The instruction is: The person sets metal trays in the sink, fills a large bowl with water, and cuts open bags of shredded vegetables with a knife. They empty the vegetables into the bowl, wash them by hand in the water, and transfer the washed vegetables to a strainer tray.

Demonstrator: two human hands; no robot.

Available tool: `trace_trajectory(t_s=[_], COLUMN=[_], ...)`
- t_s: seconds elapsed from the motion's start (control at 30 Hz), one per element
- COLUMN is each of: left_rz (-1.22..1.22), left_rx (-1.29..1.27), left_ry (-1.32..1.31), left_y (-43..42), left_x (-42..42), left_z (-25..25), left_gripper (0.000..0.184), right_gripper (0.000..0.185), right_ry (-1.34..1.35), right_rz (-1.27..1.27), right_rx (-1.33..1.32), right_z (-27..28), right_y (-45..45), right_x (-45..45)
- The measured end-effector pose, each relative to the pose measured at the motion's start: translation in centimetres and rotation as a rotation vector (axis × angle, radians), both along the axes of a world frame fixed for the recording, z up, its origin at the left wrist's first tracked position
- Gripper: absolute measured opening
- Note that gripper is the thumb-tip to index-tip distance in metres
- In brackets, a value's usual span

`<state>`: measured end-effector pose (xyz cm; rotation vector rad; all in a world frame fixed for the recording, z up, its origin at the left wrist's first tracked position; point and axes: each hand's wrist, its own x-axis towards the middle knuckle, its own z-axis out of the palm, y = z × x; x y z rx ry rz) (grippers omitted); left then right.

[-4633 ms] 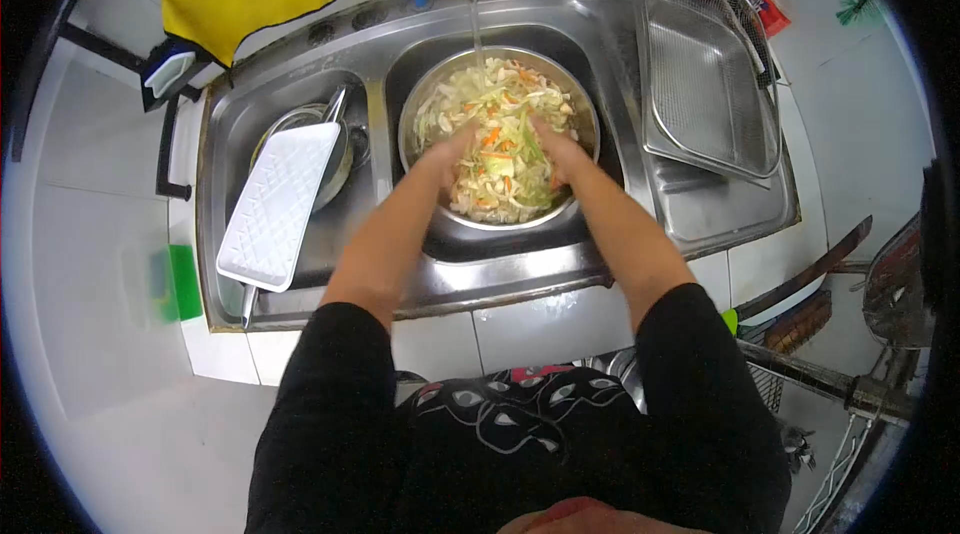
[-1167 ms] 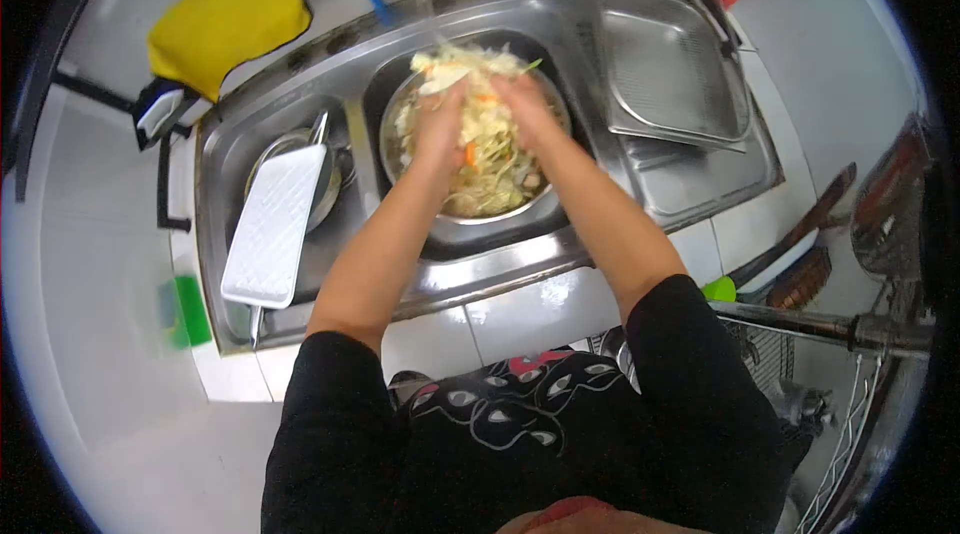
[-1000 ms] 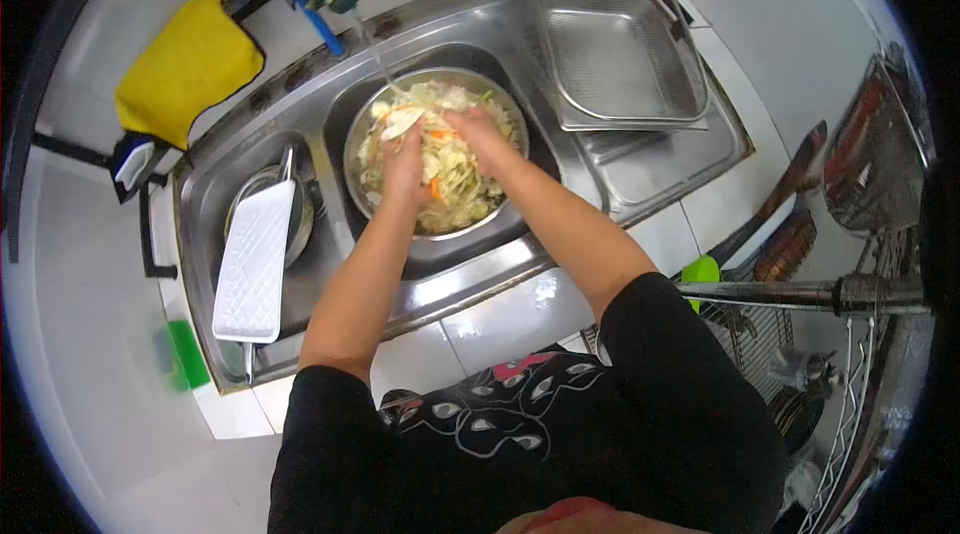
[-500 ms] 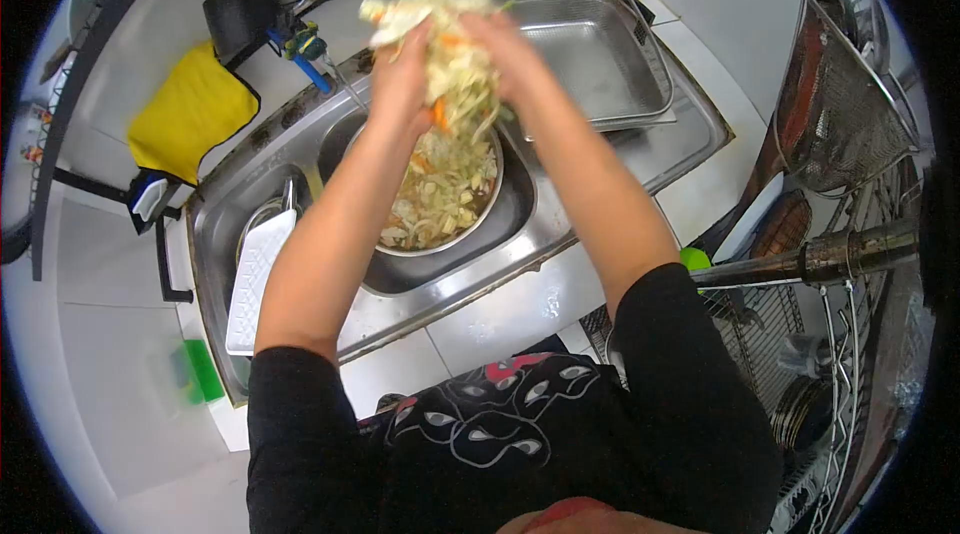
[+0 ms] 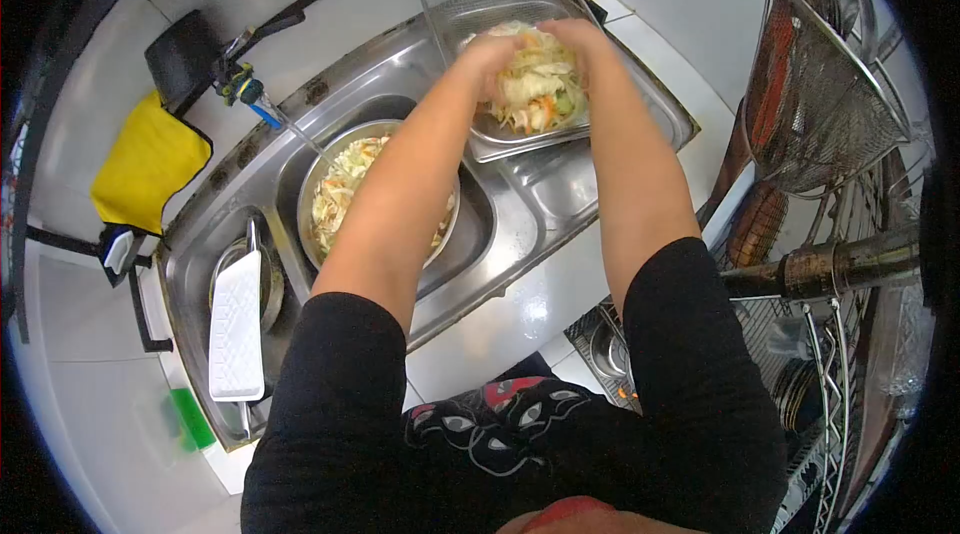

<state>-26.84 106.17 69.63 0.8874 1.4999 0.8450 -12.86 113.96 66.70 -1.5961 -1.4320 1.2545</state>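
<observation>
Shredded cabbage and carrot (image 5: 540, 89) form a clump between my two hands, over the mesh strainer basket (image 5: 460, 19) at the sink's right side. My left hand (image 5: 490, 64) is curved round the left of the clump, and my right hand (image 5: 582, 39) is curved round its right. In the middle basin, a round metal bowl (image 5: 303, 204) holds more shredded vegetables (image 5: 335, 199) in water, partly hidden by my left forearm. Water runs from the tap (image 5: 240, 87) into this bowl.
A white tray (image 5: 237, 329) lies over a pot in the left basin. A yellow cloth (image 5: 150, 164) and a black dustpan-like item (image 5: 183, 59) hang behind. Large strainers (image 5: 825, 94) and a metal rack (image 5: 840, 269) stand at the right.
Both hands have lifted the vegetables out of the bowl and carried them right to the strainer basket. The view has turned, and the bowl now shows less filled.
</observation>
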Motion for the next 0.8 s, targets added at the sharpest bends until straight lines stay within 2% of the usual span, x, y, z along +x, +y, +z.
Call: trace_trajectory(t_s=[0.1,0.17,0.2,0.23,0.3,0.4,0.43,0.5,0.57,0.6,0.63,0.67,0.7,0.73,0.77,0.8], left_rz=[-0.472,-0.536,-0.501,-0.466,-0.275,0.006,0.105,0.083,0.067,0.068,0.065,0.006,-0.052,-0.096,-0.138,-0.133], left_rx=[0.155,0.269,0.340,0.412,0.420,0.418,0.412,0.512,0.426,0.391,0.358,0.211,0.061,0.068,0.076,0.037], left_ry=[0.801,1.027,1.074,1.121,0.756,0.158,-0.046,-0.064,0.131,0.234,0.335,0.529,0.716,0.924,1.137,1.140], left_y=[2.4,-0.6,0.2,0.5,1.1,-0.8,-2.0,-5.3,-9.3,-10.3,-11.3,-12.7,-14.3,-15.7,-16.7,-17.2], left_x=[-0.7,-0.3,-0.7,-1.1,-2.3,-4.1,-4.9,-8.3,-12.7,-15.7,-18.9,-21.6,-23.8,-25.8,-27.2,-27.4], left_z=[-2.7,-0.3,-1.8,-2.1,-2.1,-1.1,-0.3,-0.1,-1.0,-3.3,-6.5,-8.1,-9.8,-12.8,-15.2,-15.9], left_gripper=[0.034,0.025,0.024,0.023,0.021,0.019,0.018,0.017,0.018,0.019,0.020,0.026,0.036,0.054,0.073,0.081], right_gripper=[0.046,0.044,0.043,0.041,0.036,0.032,0.031,0.029,0.027,0.026,0.025,0.024,0.025,0.027,0.033,0.041], right_ry=[-0.384,-0.803,-1.013,-0.968,-0.859,-0.551,-0.476,-0.314,-0.163,-0.087,-0.171,-0.260,-0.259,-0.346,-0.323,-0.524], right_rz=[-0.010,0.248,0.381,0.212,-0.121,-0.265,-0.228,-0.137,0.099,0.206,0.296,0.384,0.601,0.740,0.847,0.911], right_rx=[0.219,0.239,0.248,0.316,0.443,0.568,0.640,0.758,0.718,0.700,0.635,0.574,0.567,0.457,0.494,0.449], right_z=[-0.3,-2.6,-3.8,-4.1,-4.6,2.0,3.6,4.6,3.8,3.6,3.5,3.5,-0.9,-2.2,-4.6,-6.0], right_y=[1.6,3.7,4.4,4.5,4.4,-0.5,-1.3,-3.1,-4.8,-6.1,-9.1,-11.6,-10.3,-11.6,-12.3,-12.9], right_x=[0.6,0.2,0.1,0.6,1.2,0.7,-0.1,-2.5,-6.5,-8.8,-11.3,-13.6,-16.4,-18.3,-19.8,-21.3])
